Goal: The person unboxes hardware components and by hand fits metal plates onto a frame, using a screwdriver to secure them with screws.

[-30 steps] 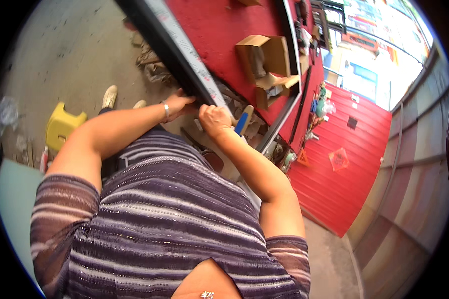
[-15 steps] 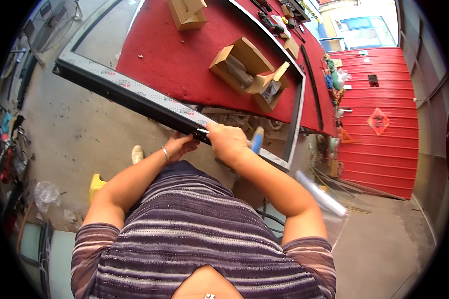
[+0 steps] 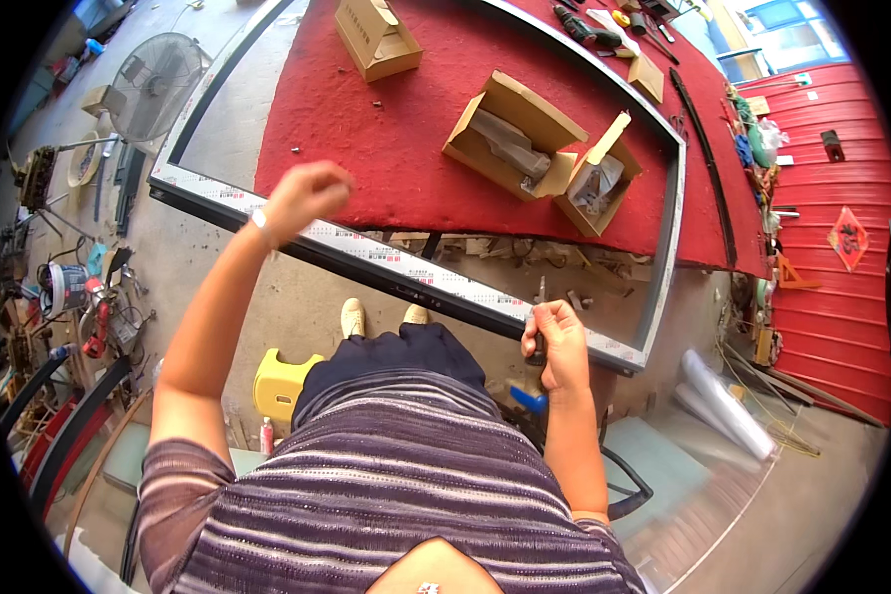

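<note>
A large rectangular frame [image 3: 368, 255], with pale printed film on its face and a black outer side, lies across the red-covered table and juts out over its near edge. My left hand [image 3: 310, 196] is raised above the frame's near bar, at the edge of the red cloth. Its fingers are curled in and slightly blurred; whatever they may hold is hidden. At the bar's right part, my right hand [image 3: 561, 345] is closed around a hand tool [image 3: 542, 291] whose thin metal tip points up. A blue piece [image 3: 528, 399] shows below that hand, perhaps the tool's handle end.
Open cardboard boxes [image 3: 510, 134] with wrapped parts sit on the red cloth [image 3: 366, 148]. Beyond them are a power drill [image 3: 589, 32] and a long black strip [image 3: 703, 163]. A yellow stool [image 3: 279, 384] stands by my legs, a fan [image 3: 160, 87] at far left.
My left hand has left the underside of the near bar and risen up and left over it. My right hand has turned, bringing the tool's tip upward. The view has shifted.
</note>
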Tool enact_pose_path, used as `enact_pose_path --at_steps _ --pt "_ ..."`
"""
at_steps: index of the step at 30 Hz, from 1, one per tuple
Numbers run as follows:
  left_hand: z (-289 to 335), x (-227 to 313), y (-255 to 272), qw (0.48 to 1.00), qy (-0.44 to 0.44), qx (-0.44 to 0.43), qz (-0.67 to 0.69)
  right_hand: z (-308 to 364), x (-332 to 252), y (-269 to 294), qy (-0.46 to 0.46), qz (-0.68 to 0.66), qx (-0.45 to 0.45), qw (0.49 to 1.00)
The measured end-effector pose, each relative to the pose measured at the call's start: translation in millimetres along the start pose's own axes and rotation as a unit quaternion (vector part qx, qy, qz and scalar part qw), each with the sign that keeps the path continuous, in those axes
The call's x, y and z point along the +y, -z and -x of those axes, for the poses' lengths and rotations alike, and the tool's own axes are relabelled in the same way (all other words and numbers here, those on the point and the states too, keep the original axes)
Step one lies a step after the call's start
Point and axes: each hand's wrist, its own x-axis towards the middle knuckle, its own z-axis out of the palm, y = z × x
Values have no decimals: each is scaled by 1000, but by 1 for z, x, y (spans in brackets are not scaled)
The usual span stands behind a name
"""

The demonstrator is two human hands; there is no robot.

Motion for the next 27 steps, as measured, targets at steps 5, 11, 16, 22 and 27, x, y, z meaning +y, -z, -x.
enact_pose_path --at_steps 5,11,16,22,27 --pt "-141 -65 6 958 12 209 -195 -2 15 6 -82 -86 -46 992" --pt "-198 -92 -3 891 73 256 -369 11 47 31 -187 -220 1 957" --pt "-159 -55 -11 971 37 202 -122 23 32 15 -224 -198 -23 954" --pt "21 24 -113 976 83 -46 198 16 11 -9 20 282 -124 951" --pt "104 19 -150 854 245 -48 457 24 10 -43 132 464 -175 858"
